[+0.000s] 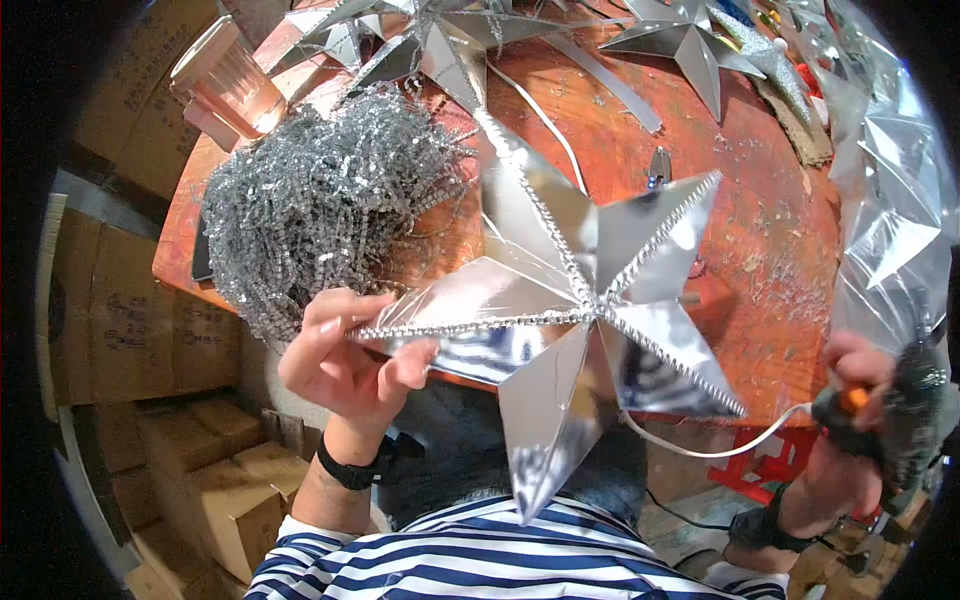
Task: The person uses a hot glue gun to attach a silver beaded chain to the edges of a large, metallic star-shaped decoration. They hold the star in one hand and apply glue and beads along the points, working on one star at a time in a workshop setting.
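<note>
A mirror-like silver five-pointed star (560,400) is held up over the table's near edge and my lap. My left hand (345,360) pinches its left tip between thumb and fingers. Bead-like silver sequin trim (480,325) runs along several of the star's ridges; the ridge of the lowest point looks bare. Thin glue-like threads cross the left points. Off to the far right, apart from the star, my right hand (848,480) is closed round a black corded glue gun (845,425) with an orange part. Motion blur hides its tip. Its white cord (690,450) loops below the table edge.
A heap of silver sequin trim (320,200) lies on the worn red table (770,210). Behind it stands a clear cup (230,85). More silver stars (690,50) lie at the back, near small cutters (657,170). Clear plastic (890,230) covers the right side; cardboard boxes (150,300) stand left.
</note>
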The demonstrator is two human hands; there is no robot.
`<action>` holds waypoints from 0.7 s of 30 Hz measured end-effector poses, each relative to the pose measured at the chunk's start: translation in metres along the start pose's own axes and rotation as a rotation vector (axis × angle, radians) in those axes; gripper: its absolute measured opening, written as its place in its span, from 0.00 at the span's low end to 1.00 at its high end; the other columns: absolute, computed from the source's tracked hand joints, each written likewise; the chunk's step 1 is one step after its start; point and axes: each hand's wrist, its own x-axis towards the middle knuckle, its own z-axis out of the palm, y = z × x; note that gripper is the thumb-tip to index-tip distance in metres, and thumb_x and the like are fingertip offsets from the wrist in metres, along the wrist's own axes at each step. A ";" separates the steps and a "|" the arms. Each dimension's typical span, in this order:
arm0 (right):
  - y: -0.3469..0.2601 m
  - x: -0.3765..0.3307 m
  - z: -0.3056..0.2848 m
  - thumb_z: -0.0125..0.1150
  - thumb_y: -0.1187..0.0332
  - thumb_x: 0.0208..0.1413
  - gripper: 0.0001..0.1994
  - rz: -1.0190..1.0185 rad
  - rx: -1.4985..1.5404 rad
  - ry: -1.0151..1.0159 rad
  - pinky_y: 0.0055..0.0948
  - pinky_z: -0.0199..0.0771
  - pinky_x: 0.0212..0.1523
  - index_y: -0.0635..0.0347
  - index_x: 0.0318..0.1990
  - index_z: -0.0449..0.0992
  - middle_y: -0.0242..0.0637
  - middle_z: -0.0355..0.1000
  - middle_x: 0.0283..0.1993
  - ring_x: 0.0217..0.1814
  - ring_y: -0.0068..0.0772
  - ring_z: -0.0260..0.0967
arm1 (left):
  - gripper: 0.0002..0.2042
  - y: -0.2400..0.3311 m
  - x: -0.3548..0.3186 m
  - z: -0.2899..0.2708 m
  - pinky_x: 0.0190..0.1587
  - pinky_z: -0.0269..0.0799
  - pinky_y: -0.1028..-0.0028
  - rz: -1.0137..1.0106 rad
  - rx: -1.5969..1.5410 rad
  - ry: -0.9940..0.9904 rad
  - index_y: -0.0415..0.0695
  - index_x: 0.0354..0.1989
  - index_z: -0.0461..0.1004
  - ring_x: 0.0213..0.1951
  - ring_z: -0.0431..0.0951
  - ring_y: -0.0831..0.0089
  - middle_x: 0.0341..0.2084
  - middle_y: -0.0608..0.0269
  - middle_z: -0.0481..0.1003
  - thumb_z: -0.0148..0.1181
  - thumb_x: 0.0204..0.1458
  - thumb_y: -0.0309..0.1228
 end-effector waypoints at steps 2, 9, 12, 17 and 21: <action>-0.022 0.026 0.024 0.59 0.42 0.44 0.34 0.034 -0.033 -0.168 0.46 0.64 0.56 0.65 0.47 0.68 0.49 0.71 0.45 0.48 0.47 0.69 | 0.35 -0.002 -0.004 0.005 0.29 0.65 0.72 0.124 0.034 0.027 0.53 0.55 0.50 0.27 0.68 0.69 0.34 0.53 0.69 0.66 0.45 0.49; -0.044 0.071 0.081 0.62 0.63 0.42 0.14 -0.178 -0.348 -0.372 0.38 0.76 0.41 0.66 0.30 0.74 0.47 0.76 0.34 0.37 0.46 0.76 | 0.32 -0.008 -0.005 0.001 0.29 0.66 0.73 0.013 -0.228 0.228 0.50 0.56 0.50 0.26 0.66 0.69 0.33 0.52 0.66 0.49 0.53 0.59; -0.036 0.073 0.079 0.66 0.50 0.39 0.26 -0.286 -0.384 -0.399 0.39 0.76 0.40 0.69 0.33 0.74 0.47 0.76 0.33 0.35 0.45 0.75 | 0.33 -0.006 -0.004 0.002 0.29 0.65 0.74 -0.018 -0.230 0.169 0.50 0.56 0.52 0.27 0.65 0.69 0.34 0.51 0.66 0.40 0.53 0.64; -0.022 0.081 0.053 0.70 0.48 0.37 0.31 -0.221 -0.371 -0.709 0.41 0.73 0.44 0.70 0.38 0.74 0.48 0.75 0.38 0.38 0.45 0.74 | 0.32 -0.004 -0.004 -0.001 0.29 0.64 0.74 -0.049 -0.265 0.119 0.49 0.55 0.53 0.27 0.65 0.70 0.33 0.52 0.67 0.39 0.54 0.63; -0.029 0.076 0.061 0.72 0.48 0.34 0.32 -0.202 -0.320 -0.534 0.41 0.73 0.44 0.70 0.39 0.75 0.47 0.75 0.38 0.39 0.44 0.74 | 0.30 -0.008 -0.002 -0.001 0.28 0.64 0.74 -0.014 -0.282 0.101 0.46 0.53 0.54 0.26 0.67 0.72 0.31 0.53 0.68 0.40 0.56 0.60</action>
